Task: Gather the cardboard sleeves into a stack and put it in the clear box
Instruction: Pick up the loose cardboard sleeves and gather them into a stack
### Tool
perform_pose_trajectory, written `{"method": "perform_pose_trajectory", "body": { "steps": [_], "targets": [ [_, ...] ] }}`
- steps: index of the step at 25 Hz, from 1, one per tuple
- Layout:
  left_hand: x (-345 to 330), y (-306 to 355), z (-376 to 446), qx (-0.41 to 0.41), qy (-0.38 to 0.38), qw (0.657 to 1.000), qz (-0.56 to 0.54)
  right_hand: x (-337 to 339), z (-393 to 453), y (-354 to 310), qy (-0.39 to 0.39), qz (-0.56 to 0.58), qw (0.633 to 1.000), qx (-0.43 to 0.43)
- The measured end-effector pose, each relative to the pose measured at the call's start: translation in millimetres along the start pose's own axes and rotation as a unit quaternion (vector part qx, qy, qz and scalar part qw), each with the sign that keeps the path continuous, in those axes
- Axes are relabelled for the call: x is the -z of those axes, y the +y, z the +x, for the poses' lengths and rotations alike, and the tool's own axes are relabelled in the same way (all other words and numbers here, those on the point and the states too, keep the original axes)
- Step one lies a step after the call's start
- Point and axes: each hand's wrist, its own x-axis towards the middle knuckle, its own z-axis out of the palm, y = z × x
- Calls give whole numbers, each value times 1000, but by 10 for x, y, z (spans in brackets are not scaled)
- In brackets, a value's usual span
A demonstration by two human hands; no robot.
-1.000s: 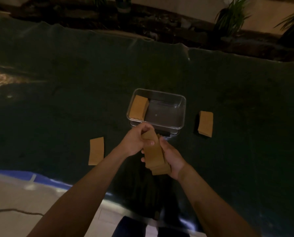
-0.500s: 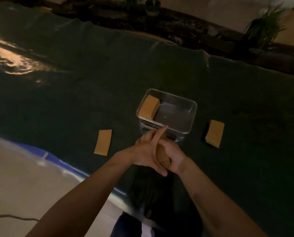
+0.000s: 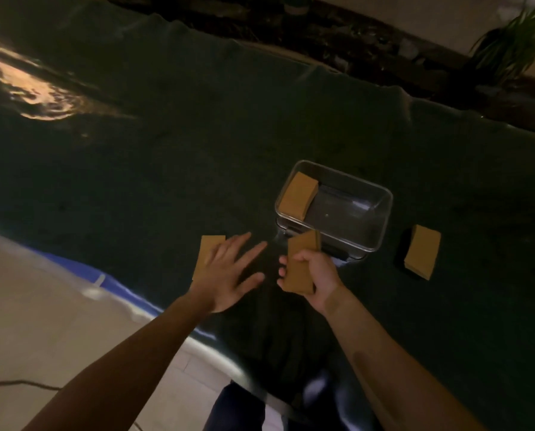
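On dark green cloth-covered surface [image 3: 166, 157] — right hand [image 3: 314, 275] grip closed around brown cardboard sleeve stack [image 3: 300, 262], near clear rectangular plastic box [image 3: 381, 225]; left hand [image 3: 228, 272] spread open over single flat brown sleeve [image 3: 207, 247]

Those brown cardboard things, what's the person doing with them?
The person is gathering cardboard sleeves. The right hand holds a stack of sleeves near the clear box, which already has some inside. The open left hand reaches over a loose sleeve. Another pile waits beside the box.
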Motion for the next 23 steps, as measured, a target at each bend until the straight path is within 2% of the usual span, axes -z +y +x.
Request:
{"method": "perform_pose_trajectory", "body": {
  "steps": [2,4,6,9,14,18,21,23],
  "targets": [
    [-160,-461,-208,108,-41,991,69,-45,61,32,12,-2,1000,3],
    [-326,-683,-311,203,-111,970,70,-117,114,87,14,-5,1000,-1],
    [-442,-700,-349,213,-127,965,86,-188,135,140,11,-5,1000,-9],
    [-466,-653,-359,207,-111,966,107,-273,186,195,14,-8,1000,-14],
    [-255,-514,-175,237,-48,965,100,-400,241,292,16,-29,999,-30],
    [-68,-446,111,343,-45,937,-38,-374,286,309,24,-41,998,-34],
    [50,-449,169,342,-16,935,-98,-305,310,273,26,-49,998,-24],
    [142,-397,171,331,16,922,-199,-293,301,230,21,-63,998,-8]
  ]
}}
